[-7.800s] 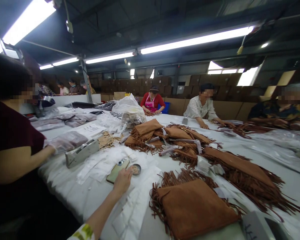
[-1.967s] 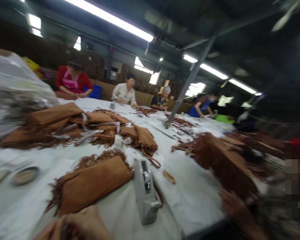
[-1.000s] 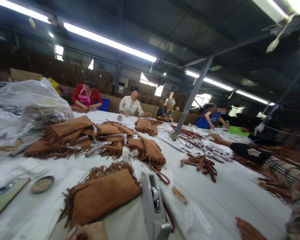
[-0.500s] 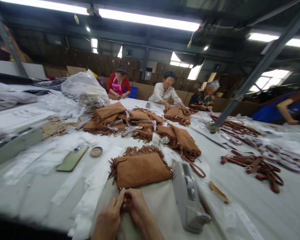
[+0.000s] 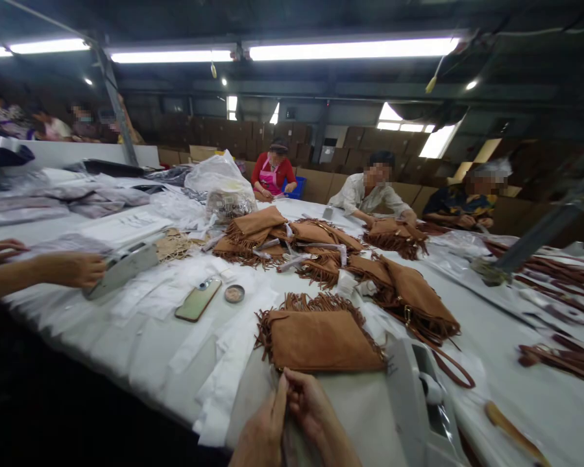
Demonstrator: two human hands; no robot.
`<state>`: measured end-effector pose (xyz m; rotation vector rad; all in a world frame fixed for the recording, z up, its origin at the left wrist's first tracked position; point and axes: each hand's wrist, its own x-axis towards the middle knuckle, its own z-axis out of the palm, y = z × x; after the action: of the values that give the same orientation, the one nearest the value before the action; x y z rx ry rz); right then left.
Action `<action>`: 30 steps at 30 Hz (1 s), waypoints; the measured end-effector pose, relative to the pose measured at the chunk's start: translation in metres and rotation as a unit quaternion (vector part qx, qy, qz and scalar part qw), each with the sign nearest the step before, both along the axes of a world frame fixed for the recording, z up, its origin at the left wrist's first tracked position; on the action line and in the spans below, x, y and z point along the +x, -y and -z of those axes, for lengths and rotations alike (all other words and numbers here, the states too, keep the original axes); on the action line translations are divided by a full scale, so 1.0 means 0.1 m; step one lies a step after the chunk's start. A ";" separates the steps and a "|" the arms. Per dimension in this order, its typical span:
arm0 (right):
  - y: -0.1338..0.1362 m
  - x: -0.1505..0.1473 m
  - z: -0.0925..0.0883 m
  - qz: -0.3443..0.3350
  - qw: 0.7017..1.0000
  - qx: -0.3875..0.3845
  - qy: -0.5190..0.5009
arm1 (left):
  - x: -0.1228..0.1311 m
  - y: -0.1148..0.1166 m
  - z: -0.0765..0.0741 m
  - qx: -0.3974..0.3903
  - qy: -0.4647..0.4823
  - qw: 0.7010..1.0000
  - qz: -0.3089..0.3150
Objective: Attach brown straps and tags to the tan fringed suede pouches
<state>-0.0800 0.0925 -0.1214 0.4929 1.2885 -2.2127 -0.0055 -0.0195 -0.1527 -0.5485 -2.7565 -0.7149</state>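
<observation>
A brown suede bag with fringe (image 5: 321,340) lies flat on the table in front of me. My left hand (image 5: 263,421) is closed at its near left corner, thumb and fingers pressed together. Beside it, almost touching, my right hand (image 5: 316,412) has its fingers curled in a pinch. Whatever is between the fingertips is too small and hidden to make out. To the right of the bag stands a grey tape dispenser (image 5: 413,389) with a white roll inside.
More fringed bags (image 5: 418,295) are piled beyond mine. On the left lie a green phone (image 5: 198,300), a small round tin (image 5: 234,294) and white tissue strips (image 5: 224,383). A co-worker's hand (image 5: 71,269) reaches in by another dispenser (image 5: 126,269). A wooden-looking tool (image 5: 513,431) lies at right.
My view has swung left, so everything sits further right and a co-worker's arms now show at left. Both my hands stay pinched at the bag's corner.
</observation>
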 end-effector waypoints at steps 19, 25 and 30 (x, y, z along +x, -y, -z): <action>0.00 0.08 -0.13 0.008 0.998 0.033 -0.048 | -0.49 1.14 -0.21 -0.031 0.115 0.974 -0.194; -0.01 0.07 -0.10 -0.004 0.998 0.044 -0.053 | -0.50 1.23 -0.27 0.041 0.100 0.985 -0.135; -0.01 0.06 -0.09 -0.009 0.997 0.047 -0.053 | -0.61 1.23 -0.30 0.074 0.059 0.989 -0.114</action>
<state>-0.0735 0.0937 -0.1120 0.4030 1.4521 -2.1971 -0.0663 -0.1421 -0.1231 -0.1613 -2.7811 -0.9128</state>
